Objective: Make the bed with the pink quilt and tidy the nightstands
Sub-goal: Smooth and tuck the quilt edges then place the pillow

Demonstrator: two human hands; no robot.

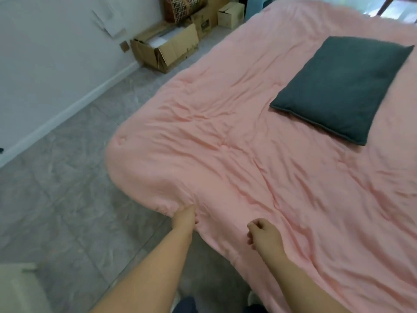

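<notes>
The pink quilt [259, 143] is spread over the bed and covers it from the near edge to the far end; its surface is wrinkled, with creases running across the middle and toward the near corner. My left hand [185, 216] is at the near edge of the quilt, close to its rounded corner, with the fingers curled into a fold of the fabric and gripping it. My right hand [262, 233] hovers just above the quilt a little to the right of the left hand; its fingers are loosely curled and hold nothing, and I cannot tell whether the fingertips touch the fabric. A dark grey pillow [343, 86] lies flat on top of the quilt, well apart from both hands, toward the far right part of the bed. The floor [67, 177] to the left of the bed is grey tile. An open cardboard box [167, 48] stands against the white wall [45, 64] beyond the corner of the bed, with further boxes behind it. A pale piece of furniture [18, 288] shows at the lower left edge of the view.
</notes>
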